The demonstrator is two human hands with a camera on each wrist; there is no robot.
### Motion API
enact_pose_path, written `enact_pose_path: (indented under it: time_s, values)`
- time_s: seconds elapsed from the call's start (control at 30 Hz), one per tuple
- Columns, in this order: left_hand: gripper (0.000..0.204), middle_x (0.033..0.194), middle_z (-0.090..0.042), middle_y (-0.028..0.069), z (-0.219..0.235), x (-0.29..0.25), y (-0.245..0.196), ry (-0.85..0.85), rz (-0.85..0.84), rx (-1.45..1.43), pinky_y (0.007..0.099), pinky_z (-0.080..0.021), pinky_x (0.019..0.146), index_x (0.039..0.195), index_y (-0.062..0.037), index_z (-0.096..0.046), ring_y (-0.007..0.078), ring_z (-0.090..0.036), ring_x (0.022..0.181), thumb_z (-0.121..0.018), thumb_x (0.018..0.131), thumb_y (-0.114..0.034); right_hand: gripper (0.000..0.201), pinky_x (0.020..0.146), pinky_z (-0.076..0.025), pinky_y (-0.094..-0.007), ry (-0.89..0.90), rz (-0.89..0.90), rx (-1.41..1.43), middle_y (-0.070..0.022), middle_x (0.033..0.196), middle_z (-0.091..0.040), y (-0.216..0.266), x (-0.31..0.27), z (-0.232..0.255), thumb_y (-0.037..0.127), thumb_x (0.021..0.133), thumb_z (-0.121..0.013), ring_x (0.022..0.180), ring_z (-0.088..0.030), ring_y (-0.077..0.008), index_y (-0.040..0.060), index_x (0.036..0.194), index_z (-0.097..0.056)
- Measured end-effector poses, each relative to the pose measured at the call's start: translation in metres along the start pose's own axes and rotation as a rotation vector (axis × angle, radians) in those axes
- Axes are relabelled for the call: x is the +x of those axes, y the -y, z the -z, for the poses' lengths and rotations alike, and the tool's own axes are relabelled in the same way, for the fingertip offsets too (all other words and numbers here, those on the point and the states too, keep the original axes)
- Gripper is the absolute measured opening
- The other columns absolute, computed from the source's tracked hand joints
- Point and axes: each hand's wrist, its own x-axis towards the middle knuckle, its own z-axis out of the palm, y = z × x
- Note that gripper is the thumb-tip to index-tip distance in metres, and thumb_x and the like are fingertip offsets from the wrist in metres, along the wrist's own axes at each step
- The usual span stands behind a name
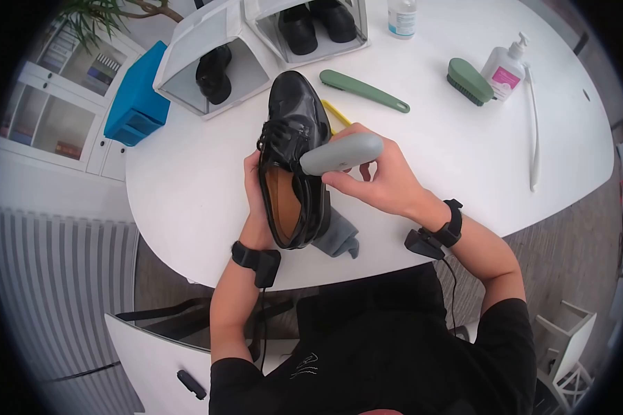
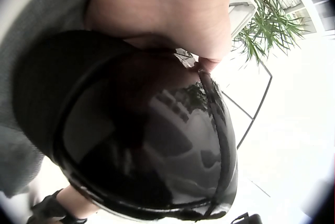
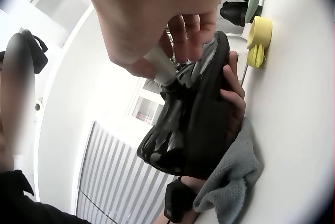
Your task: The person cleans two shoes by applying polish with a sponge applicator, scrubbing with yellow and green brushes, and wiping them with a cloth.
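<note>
A glossy black lace-up dress shoe (image 1: 299, 104) is tilted toe-away over the near part of the white table, its tan insole showing. My left hand (image 1: 253, 187) grips it from the left and below, with fingers (image 3: 234, 88) wrapped against the sole in the right wrist view. Between the thumb and fingers of my right hand (image 1: 389, 181) is a grey, rounded oblong tool (image 1: 342, 153); its dark end meets the shoe's side near the laces. Beneath the heel lies a crumpled grey cloth (image 1: 338, 236). Past the shoe, a yellow band (image 3: 260, 33) rests on the table.
Two open-fronted boxes (image 1: 218, 31) with black shoes stand at the back, beside a blue box (image 1: 137, 97). A green shoehorn (image 1: 363, 90), a green brush (image 1: 469, 81), a pump bottle (image 1: 503, 72), a long white tool (image 1: 534, 138) and a clear bottle (image 1: 402, 19) occupy the right side.
</note>
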Motion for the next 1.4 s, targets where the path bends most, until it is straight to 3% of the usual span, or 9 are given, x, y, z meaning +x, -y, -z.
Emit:
enact_pose_path:
  time_s: [0.33, 0.4, 0.47, 0.77, 0.97, 1.13, 1.23, 1.33, 1.4]
  values:
    - [0.062, 0.125, -0.073, 0.0125, 0.005, 0.001, -0.001, -0.016, 0.037, -0.079, 0.0372, -0.06, 0.094, 0.139, -0.0076, -0.064, 0.0248, -0.072, 0.107, -0.041, 0.106, -0.055, 0.034, 0.069, -0.058, -0.0262, 0.066, -0.231, 0.363, -0.004, 0.109, -0.071, 0.002, 0.001, 0.004, 0.011, 0.096, -0.079, 0.087, -0.07, -0.0111, 0.0053, 0.125, -0.062]
    - [0.064, 0.125, -0.073, 0.0139, 0.008, 0.001, -0.004, -0.016, 0.048, -0.093, 0.0375, -0.061, 0.093, 0.14, -0.007, -0.063, 0.0256, -0.073, 0.106, -0.039, 0.106, -0.056, 0.034, 0.073, -0.059, -0.0267, -0.032, -0.097, 0.347, -0.0053, 0.111, -0.072, -0.003, 0.001, 0.002, 0.011, 0.096, -0.078, 0.089, -0.073, -0.013, 0.0053, 0.126, -0.062]
    - [0.071, 0.14, -0.064, 0.0197, 0.01, 0.0, -0.006, 0.237, 0.107, -0.15, 0.0436, -0.057, 0.104, 0.151, -0.0042, -0.052, 0.0331, -0.067, 0.121, -0.036, 0.108, -0.058, 0.034, 0.073, -0.059, -0.0269, -0.054, -0.052, 0.287, -0.0063, 0.111, -0.073, -0.007, 0.002, 0.002, 0.011, 0.097, -0.077, 0.09, -0.074, -0.0142, 0.005, 0.126, -0.062]
    - [0.073, 0.146, -0.061, 0.0208, 0.009, 0.001, -0.003, 0.398, 0.156, -0.267, 0.0453, -0.054, 0.109, 0.153, -0.0037, -0.051, 0.0342, -0.064, 0.128, -0.033, 0.108, -0.058, 0.032, 0.07, -0.057, -0.027, -0.046, 0.056, -0.01, -0.0073, 0.105, -0.076, -0.008, 0.006, 0.01, 0.017, 0.097, -0.078, 0.086, -0.077, -0.0172, 0.0038, 0.123, -0.065]
    - [0.075, 0.143, -0.063, 0.0227, 0.007, 0.005, -0.007, -0.032, -0.093, -0.065, 0.041, -0.058, 0.103, 0.151, -0.0036, -0.053, 0.032, -0.067, 0.123, -0.032, 0.107, -0.06, 0.033, 0.066, -0.056, -0.0283, 0.068, 0.211, -0.027, -0.0079, 0.105, -0.075, -0.007, -0.002, 0.003, 0.018, 0.092, -0.082, 0.084, -0.072, -0.0192, 0.0057, 0.121, -0.069]
    - [0.1, 0.158, -0.045, 0.0308, 0.015, 0.009, -0.016, 0.301, 0.032, -0.226, 0.044, -0.059, 0.102, 0.165, -0.0011, -0.031, 0.0365, -0.064, 0.128, -0.033, 0.101, -0.078, 0.036, 0.072, -0.055, -0.0281, 0.212, 0.226, -0.006, -0.0061, 0.106, -0.075, 0.004, -0.009, 0.0, 0.011, 0.089, -0.084, 0.081, -0.068, -0.015, 0.0045, 0.122, -0.069]
    - [0.1, 0.158, -0.045, 0.0306, 0.008, 0.008, -0.018, 0.223, 0.061, -0.317, 0.0448, -0.06, 0.1, 0.165, -0.0019, -0.031, 0.0377, -0.064, 0.126, -0.032, 0.101, -0.079, 0.037, 0.071, -0.054, -0.0278, 0.299, 0.245, -0.049, -0.0063, 0.102, -0.075, 0.002, -0.011, 0.002, 0.009, 0.088, -0.084, 0.08, -0.067, -0.0148, 0.0042, 0.121, -0.07]
    - [0.096, 0.155, -0.049, 0.0296, -0.002, 0.001, -0.014, 0.062, -0.047, -0.156, 0.0452, -0.061, 0.099, 0.163, -0.0028, -0.034, 0.0377, -0.065, 0.123, -0.032, 0.103, -0.077, 0.035, 0.067, -0.055, -0.0276, 0.096, 0.21, -0.016, -0.0097, 0.106, -0.077, -0.005, -0.006, -0.001, 0.019, 0.09, -0.083, 0.081, -0.071, -0.0179, 0.0031, 0.118, -0.069]
    - [0.094, 0.152, -0.051, 0.0292, 0.044, 0.009, -0.008, 0.202, -0.008, -0.124, 0.046, -0.059, 0.102, 0.162, -0.0031, -0.036, 0.0376, -0.065, 0.122, -0.033, 0.103, -0.076, 0.035, 0.067, -0.056, -0.0269, -0.132, 0.017, 0.01, -0.009, 0.105, -0.078, -0.011, -0.001, -0.002, 0.021, 0.09, -0.084, 0.08, -0.072, -0.0152, 0.002, 0.115, -0.068]
